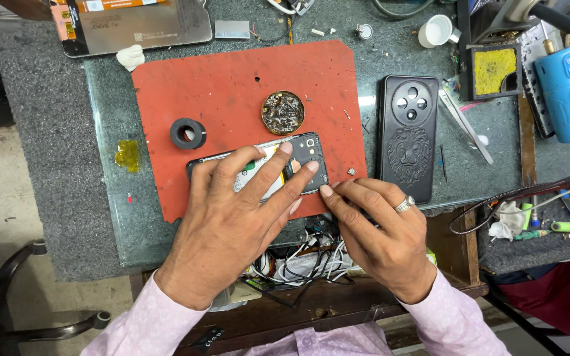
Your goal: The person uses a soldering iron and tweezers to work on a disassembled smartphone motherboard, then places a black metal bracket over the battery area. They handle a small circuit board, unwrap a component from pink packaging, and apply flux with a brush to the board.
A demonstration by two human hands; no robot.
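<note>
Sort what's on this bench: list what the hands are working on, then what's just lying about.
In hand:
left hand pressing on the opened phone
right hand at the phone's corner
red mat beneath

Lying about:
black phone cover
tape roll
dish of screws
tweezers
white cup

— How does the left hand lie?
— Palm down, fingers spread and stretched forward, pink sleeve at the wrist.
— And the right hand?
— Palm down too, angled inward, fingers curled, the forefinger tip close beside the left fingertips, a silver ring on one finger.
</note>
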